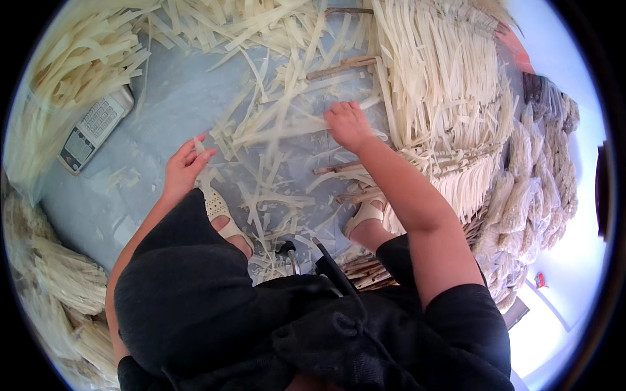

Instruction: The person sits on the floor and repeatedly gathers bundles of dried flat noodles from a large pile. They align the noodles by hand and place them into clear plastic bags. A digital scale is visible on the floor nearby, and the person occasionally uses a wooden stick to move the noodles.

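Note:
My left hand [188, 163] is above the floor beside my left shoe. Its thumb and fingers pinch a short pale piece of strip [198, 145]. To the right, my right hand [348, 126] is curled with its knuckles up, around the end of a pale flat strip [301, 128] that trails leftward and is blurred. The fingertips are hidden. Just beyond that hand, a thick curtain of long pale dried strips [435, 73] lies across wooden sticks [342, 67]. Loose strips and broken bits [264, 195] are scattered over the grey floor between both hands.
A digital scale [95, 128] at left bears a large plastic bag of strips [88, 63]. Filled clear bags [528, 195] are piled at right, more bundles [68, 278] at lower left. Sticks [369, 271] lie below me, near a metal seat leg [293, 261]. My shoes [215, 205] flank the scraps.

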Motion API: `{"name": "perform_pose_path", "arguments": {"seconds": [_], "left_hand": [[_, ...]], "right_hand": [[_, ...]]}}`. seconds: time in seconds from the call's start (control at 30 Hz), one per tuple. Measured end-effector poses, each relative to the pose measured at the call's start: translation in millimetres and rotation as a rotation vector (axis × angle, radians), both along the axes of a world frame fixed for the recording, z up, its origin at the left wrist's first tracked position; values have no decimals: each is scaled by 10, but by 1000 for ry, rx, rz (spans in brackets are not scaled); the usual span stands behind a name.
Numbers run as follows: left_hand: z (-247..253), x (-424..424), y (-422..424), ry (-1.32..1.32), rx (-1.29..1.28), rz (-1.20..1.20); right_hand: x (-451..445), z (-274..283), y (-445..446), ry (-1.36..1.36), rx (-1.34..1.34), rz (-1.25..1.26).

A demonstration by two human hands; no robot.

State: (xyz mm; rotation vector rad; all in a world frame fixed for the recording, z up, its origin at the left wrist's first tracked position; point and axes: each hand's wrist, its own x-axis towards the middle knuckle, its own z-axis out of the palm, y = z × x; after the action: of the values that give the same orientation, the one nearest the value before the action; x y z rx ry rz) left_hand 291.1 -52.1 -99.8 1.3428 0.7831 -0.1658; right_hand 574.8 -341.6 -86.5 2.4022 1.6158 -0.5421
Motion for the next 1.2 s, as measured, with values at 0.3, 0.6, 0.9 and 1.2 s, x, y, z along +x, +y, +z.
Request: {"name": "perform_pose_path", "arguments": {"seconds": [0.3,0.6,0.9,1.2], "left_hand": [[-284,-156,68,109,-100,309],[-499,-201,-22,174,423,94],[-240,-12,54,8,749,-396],[-370,355,288,309,724,-342]], "right_hand": [[-258,737,744,375,108,-201],[-298,-131,1607,112,-26,3],[38,687,1463,122,360,-210],[-738,-291,1040,160,53,-144]]}}
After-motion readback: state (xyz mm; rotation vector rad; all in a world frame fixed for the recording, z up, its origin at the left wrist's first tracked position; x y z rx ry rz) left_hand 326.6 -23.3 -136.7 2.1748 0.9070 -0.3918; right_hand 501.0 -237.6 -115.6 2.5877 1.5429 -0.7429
